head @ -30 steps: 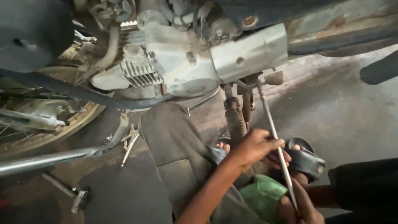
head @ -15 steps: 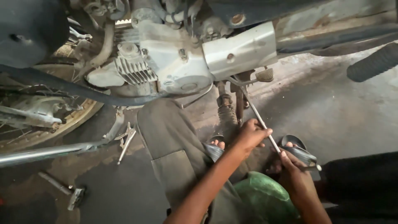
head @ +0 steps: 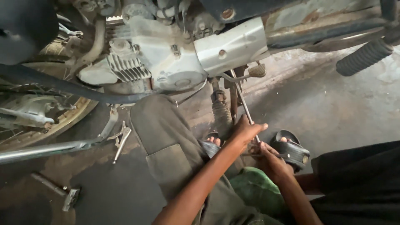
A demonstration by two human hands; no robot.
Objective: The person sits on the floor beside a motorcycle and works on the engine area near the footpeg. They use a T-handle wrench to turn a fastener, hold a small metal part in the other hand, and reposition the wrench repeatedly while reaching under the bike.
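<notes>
**Asker:** Hands first, please. Where are they, and what do they hold?

**Describer:** Head view, looking down under a motorcycle. Left hand (head: 246,131) sits at centre frame, fingers curled closed around a thin metal rod (head: 242,102). The rod rises from the hand toward the chrome exhaust shield (head: 231,46) at upper centre. Right hand (head: 273,160) is just below and right of it, closed on the rod's lower end; what else it grips I cannot tell.

**Asker:** What changed in the last second?

**Describer:** A second ago the rod stood long and clear, slanting down to the lower right, with both hands low on it. Half a second ago the left hand had slid up. Now only a short length shows above that hand, and the hands are closer to the engine (head: 166,62). That reads, in my judgement, as the rod being fed upward into the underside, or the grip moving up for more control.

**Asker:** What surrounds them?

**Describer:** A rusty spring (head: 222,114) hangs just left of the rod. Two sandalled feet (head: 291,148) rest on the concrete floor (head: 333,108) beside the hands. Pliers (head: 121,139) lie at centre left, a hammer (head: 58,191) at lower left, and a spoked wheel (head: 50,121) at far left.
</notes>
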